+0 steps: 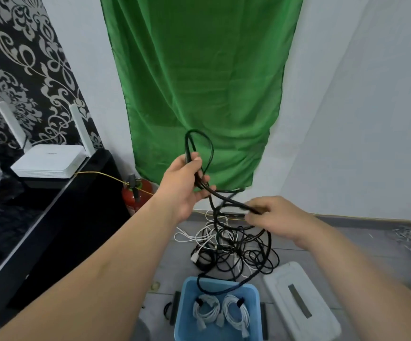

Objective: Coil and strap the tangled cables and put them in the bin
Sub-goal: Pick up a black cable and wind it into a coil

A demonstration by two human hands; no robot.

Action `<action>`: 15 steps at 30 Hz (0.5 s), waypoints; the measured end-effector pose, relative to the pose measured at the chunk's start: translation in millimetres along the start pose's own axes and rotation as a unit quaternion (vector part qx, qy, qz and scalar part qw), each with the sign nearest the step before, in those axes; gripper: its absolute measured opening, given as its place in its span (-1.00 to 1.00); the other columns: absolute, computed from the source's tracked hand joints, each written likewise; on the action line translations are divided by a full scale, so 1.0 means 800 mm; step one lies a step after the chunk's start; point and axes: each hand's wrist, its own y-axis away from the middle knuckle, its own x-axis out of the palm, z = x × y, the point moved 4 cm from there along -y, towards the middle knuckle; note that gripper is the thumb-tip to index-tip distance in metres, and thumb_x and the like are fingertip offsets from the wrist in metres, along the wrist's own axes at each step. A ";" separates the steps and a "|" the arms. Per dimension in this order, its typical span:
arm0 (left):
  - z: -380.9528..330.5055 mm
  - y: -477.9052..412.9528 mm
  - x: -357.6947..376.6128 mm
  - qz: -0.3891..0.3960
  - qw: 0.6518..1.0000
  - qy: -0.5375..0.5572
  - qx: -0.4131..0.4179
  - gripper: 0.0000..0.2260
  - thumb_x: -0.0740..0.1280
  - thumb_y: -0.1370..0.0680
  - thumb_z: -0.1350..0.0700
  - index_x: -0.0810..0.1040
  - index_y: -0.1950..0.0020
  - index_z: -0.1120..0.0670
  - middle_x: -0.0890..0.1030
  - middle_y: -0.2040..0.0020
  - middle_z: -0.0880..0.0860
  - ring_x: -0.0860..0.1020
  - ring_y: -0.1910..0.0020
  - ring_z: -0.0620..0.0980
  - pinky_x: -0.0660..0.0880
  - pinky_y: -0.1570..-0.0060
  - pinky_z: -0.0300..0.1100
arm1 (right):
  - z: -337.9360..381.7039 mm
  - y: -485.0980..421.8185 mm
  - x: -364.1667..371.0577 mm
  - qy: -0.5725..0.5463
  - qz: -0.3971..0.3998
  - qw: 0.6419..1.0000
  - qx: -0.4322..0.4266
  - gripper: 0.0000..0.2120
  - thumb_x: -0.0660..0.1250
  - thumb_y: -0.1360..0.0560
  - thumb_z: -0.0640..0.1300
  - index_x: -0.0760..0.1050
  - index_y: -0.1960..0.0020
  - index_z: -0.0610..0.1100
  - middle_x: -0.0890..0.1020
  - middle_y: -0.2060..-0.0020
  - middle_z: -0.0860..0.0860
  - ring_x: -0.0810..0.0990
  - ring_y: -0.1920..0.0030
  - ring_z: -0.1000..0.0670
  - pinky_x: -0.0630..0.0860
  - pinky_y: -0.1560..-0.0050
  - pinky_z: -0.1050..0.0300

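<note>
My left hand [183,184] is raised and grips a few loops of a black cable [200,153] that stand up above its fingers. A strand runs from there down and right to my right hand [273,215], which pinches it. The remainder of the black cable hangs into a tangle [238,249] on the floor, mixed with thin white cables [199,236]. One black strand trails over the rim of the blue bin [187,308]. Inside the bin lie two coiled, strapped white cables [220,313].
A white bin lid [300,301] lies right of the bin. Black straps [172,308] lie beside the bin on the floor. A red fire extinguisher [136,195] stands by the wall. A black cabinet [52,217] with a white router [49,163] stands at left. A green cloth [199,82] hangs ahead.
</note>
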 end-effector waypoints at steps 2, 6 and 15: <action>-0.009 0.009 0.009 0.039 0.999 -0.012 0.031 -0.89 0.28 -0.69 0.10 0.58 -0.15 -0.02 0.48 0.30 0.02 0.60 0.14 0.05 0.58 -0.17 0.25 | -0.005 0.000 0.000 0.030 -0.025 0.998 0.054 -0.38 0.49 -0.50 -0.12 0.39 -0.52 0.03 0.55 -0.34 -0.04 0.54 -0.29 -0.03 0.39 -0.15 0.20; -0.014 0.029 0.021 0.119 0.990 -0.056 0.043 -0.88 0.31 -0.66 0.08 0.64 -0.13 0.01 0.59 0.20 0.06 0.65 -0.11 0.10 0.45 -0.33 0.28 | 0.009 -0.011 -0.007 -0.186 -0.094 0.978 0.009 -0.29 0.37 -0.35 -0.35 0.43 -0.46 0.05 0.58 -0.28 0.06 0.51 -0.34 0.03 0.46 -0.20 0.10; 0.025 0.065 0.044 0.259 0.886 -0.317 0.217 -0.79 0.43 -0.54 0.35 0.71 -0.15 0.22 0.71 -0.15 0.13 0.57 -0.11 -0.32 0.37 -0.28 -0.42 | 0.055 -0.019 -0.005 -0.567 0.000 0.824 0.004 -0.33 0.21 -0.54 0.38 0.52 -0.35 -0.14 0.71 -0.14 -0.18 0.63 -0.27 -0.22 0.44 -0.39 -0.30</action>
